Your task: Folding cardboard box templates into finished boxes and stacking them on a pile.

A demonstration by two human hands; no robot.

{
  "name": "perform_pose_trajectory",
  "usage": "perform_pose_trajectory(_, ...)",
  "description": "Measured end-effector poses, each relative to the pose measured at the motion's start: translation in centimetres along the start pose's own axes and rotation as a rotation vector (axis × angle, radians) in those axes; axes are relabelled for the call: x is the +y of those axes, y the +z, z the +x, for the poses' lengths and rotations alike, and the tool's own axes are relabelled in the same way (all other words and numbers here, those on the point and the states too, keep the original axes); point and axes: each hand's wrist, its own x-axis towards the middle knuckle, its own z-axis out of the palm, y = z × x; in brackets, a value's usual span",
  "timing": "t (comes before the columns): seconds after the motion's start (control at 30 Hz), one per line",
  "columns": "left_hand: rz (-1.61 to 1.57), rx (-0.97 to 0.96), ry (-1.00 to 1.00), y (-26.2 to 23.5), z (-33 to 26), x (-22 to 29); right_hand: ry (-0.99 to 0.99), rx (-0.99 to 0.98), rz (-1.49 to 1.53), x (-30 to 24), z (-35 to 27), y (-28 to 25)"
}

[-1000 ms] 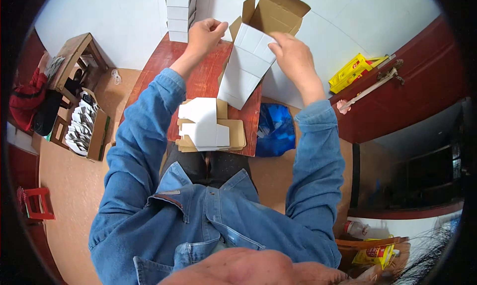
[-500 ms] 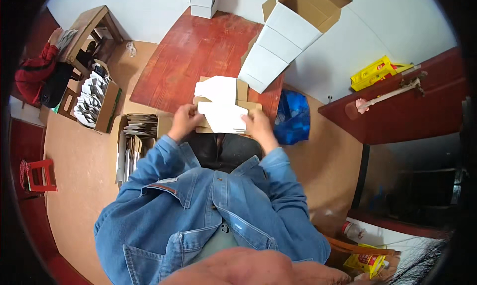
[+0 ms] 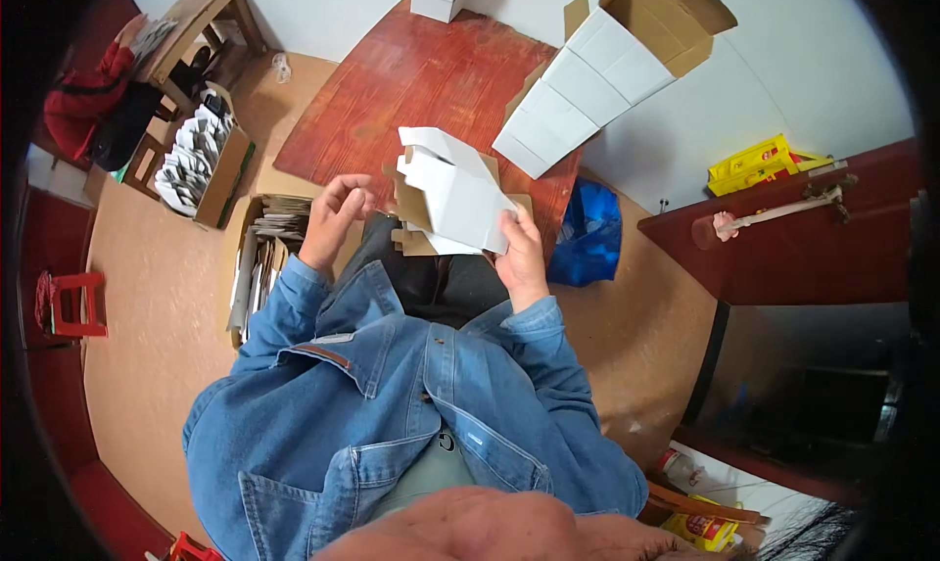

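A white cardboard box blank (image 3: 460, 201), brown on its inner side, is tilted up over the near edge of the red wooden table. My right hand (image 3: 521, 256) grips its lower right corner, thumb on the white face. Beneath it lie more flat cardboard blanks (image 3: 416, 242), partly hidden. To the left of the blank, my left hand (image 3: 338, 218) is raised with loosely bent fingers apart, touching nothing.
A tall row of white boxes (image 3: 563, 106), with an open brown top, stands on the table (image 3: 392, 86). Cartons of flat cardboard (image 3: 257, 267) and white pieces (image 3: 201, 164) are at left. A blue bag (image 3: 587, 233) sits right. A person in red (image 3: 93, 106) works at another table.
My right hand has lifted and tilted the white blank off the others. My left hand has let go and moved left. The whole view has shifted slightly.
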Motion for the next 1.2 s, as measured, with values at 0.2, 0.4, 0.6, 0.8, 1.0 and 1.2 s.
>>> perform_pose_trajectory(0.2, 0.501, -0.068, 0.507, 3.4, -1.3, 6.2, 0.068, -0.028, 0.095, 0.3, -1.3, -0.7)
perform_pose_trajectory(0.4, 0.973, -0.202, 0.847, 5.2, -1.3, 7.6, 0.146, -0.079, 0.184, 1.8, -1.9, -0.8)
perform_pose_trajectory(0.6, 1.135, -0.346, 1.005, 6.4, -1.6, 11.5, -0.14, -0.136, -0.687, -1.1, -2.1, -2.1)
perform_pose_trajectory(0.8, 1.313, -0.568, 0.994, 7.9, -2.5, 12.7, -0.505, -0.43, -1.192, -8.2, -5.4, 8.6)
perform_pose_trajectory(1.0, 1.359, -0.57, 1.023, 7.4, -4.0, 12.0, -0.438, -0.05, -1.288, -5.2, -4.3, 7.0)
perform_pose_trajectory(1.2, 1.306, -0.631, 0.798, 5.2, -4.5, 10.8, -0.339, 0.097, -1.061, -1.8, -4.1, 4.5)
